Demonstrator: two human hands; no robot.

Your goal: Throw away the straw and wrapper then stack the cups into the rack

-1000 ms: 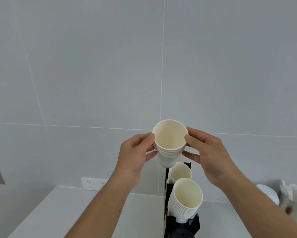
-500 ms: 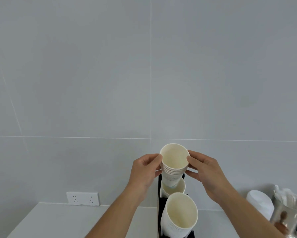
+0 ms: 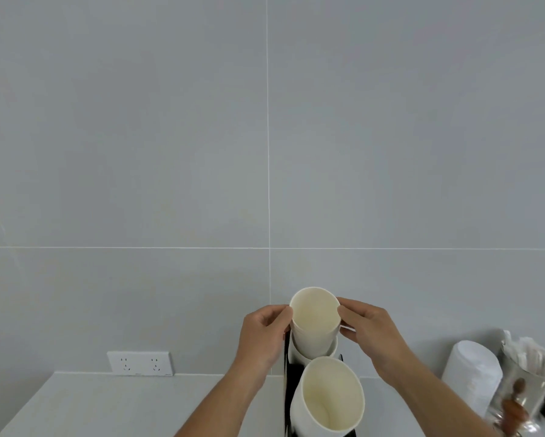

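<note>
A nested stack of white paper cups (image 3: pixel 314 323) is held from both sides, its mouth tilted toward me. My left hand (image 3: pixel 263 335) grips its left wall and my right hand (image 3: pixel 370 331) grips its right wall. The stack's lower end sits inside the upper cup pile (image 3: pixel 331 350) of the black rack (image 3: pixel 286 373). A second pile of white cups (image 3: pixel 327 395) fills the rack's lower slot, nearer to me. No straw or wrapper shows in my hands.
A pale counter (image 3: pixel 113 405) runs along the grey tiled wall, with a white double socket (image 3: pixel 139 363) above it at left. Right of the rack stand a white stack of lids (image 3: pixel 472 376) and a clear glass of wrapped utensils (image 3: pixel 528 383).
Both hands have lowered the held cup stack down into the rack's upper pile. The camera view has tilted upward, showing more wall.
</note>
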